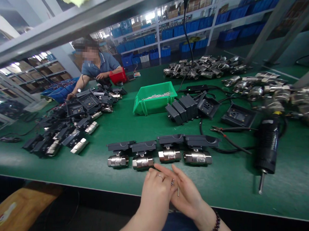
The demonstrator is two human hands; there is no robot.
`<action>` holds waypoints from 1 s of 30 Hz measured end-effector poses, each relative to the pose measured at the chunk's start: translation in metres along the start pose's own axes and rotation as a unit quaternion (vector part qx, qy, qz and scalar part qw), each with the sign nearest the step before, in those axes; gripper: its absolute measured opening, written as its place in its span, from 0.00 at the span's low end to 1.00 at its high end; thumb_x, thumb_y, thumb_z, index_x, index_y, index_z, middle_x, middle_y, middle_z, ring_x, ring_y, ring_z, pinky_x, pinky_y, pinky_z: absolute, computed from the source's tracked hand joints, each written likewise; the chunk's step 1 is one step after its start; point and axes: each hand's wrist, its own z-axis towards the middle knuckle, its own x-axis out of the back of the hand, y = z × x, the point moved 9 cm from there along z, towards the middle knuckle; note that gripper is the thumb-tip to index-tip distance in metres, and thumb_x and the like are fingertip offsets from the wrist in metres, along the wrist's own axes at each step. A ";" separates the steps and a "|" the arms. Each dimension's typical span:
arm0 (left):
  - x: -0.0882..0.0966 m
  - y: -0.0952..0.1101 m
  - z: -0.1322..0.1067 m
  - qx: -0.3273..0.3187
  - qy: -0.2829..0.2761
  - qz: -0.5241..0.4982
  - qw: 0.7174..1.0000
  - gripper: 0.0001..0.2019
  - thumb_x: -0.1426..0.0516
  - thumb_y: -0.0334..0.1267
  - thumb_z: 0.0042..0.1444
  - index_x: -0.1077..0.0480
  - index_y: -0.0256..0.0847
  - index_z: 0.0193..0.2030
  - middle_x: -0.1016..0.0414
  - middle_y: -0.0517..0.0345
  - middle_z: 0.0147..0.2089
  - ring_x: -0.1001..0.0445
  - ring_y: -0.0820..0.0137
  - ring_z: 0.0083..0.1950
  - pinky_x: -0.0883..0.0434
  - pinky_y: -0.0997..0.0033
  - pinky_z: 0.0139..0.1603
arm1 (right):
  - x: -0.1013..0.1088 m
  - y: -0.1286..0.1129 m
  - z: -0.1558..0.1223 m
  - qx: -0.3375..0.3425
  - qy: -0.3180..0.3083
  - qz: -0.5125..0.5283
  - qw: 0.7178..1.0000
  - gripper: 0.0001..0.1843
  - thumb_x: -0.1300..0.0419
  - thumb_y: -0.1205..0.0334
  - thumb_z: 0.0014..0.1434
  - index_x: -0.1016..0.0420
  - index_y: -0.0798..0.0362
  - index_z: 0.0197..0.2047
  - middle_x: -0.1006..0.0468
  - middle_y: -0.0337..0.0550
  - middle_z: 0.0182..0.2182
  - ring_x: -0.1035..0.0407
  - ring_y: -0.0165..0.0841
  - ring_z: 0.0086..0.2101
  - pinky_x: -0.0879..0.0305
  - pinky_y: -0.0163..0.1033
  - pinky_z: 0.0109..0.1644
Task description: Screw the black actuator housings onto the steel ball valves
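Together at the table edge (61, 181), the left hand (156, 192) and right hand (188, 197) touch, fingers loosely curled around small screws (178, 191) pinched between them.

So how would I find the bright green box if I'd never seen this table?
Start at the long green table and look past the row of four metal valves near the person's hands, toward the middle. The green plastic bin sits there, open on top, holding small silvery screws. It is the only bright green bin; everything beside it is black or metal.

Green bin (155, 99) (holding small screws) beside black covers (182, 108).
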 end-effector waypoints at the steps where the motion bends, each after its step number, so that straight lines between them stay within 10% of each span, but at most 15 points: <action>1: 0.000 0.002 0.000 -0.002 0.004 0.009 1.000 0.04 0.42 0.29 0.52 0.29 0.37 0.27 0.26 0.53 0.27 0.30 0.63 0.31 0.33 0.64 0.32 | -0.001 0.000 0.000 0.002 -0.003 -0.003 1.000 0.25 0.33 0.57 0.54 0.28 0.65 0.49 0.28 0.55 0.47 0.33 0.35 0.46 0.39 0.33 0.52; 9: 0.016 -0.001 0.007 0.031 0.081 -0.099 0.991 0.08 0.47 0.25 0.49 0.29 0.39 0.27 0.25 0.57 0.26 0.28 0.65 0.29 0.29 0.64 0.31 | 0.008 -0.011 -0.008 0.023 0.002 -0.010 1.000 0.26 0.32 0.54 0.53 0.27 0.62 0.49 0.28 0.53 0.47 0.37 0.38 0.51 0.45 0.37 0.58; 18: 0.035 -0.049 0.025 0.145 0.171 -0.182 0.957 0.06 0.45 0.29 0.52 0.28 0.40 0.33 0.24 0.61 0.28 0.26 0.73 0.27 0.28 0.75 0.32 | 0.012 -0.037 -0.034 0.062 -0.029 0.025 0.997 0.26 0.35 0.54 0.57 0.31 0.64 0.52 0.34 0.56 0.53 0.46 0.44 0.57 0.49 0.40 0.62; 30: 0.033 -0.044 0.035 0.118 0.280 0.045 0.952 0.08 0.45 0.35 0.58 0.25 0.41 0.32 0.26 0.51 0.39 0.33 0.59 0.46 0.38 0.56 0.49 | 0.010 -0.038 -0.032 0.051 -0.039 0.036 0.997 0.27 0.35 0.54 0.57 0.31 0.64 0.53 0.36 0.57 0.54 0.46 0.44 0.57 0.48 0.40 0.61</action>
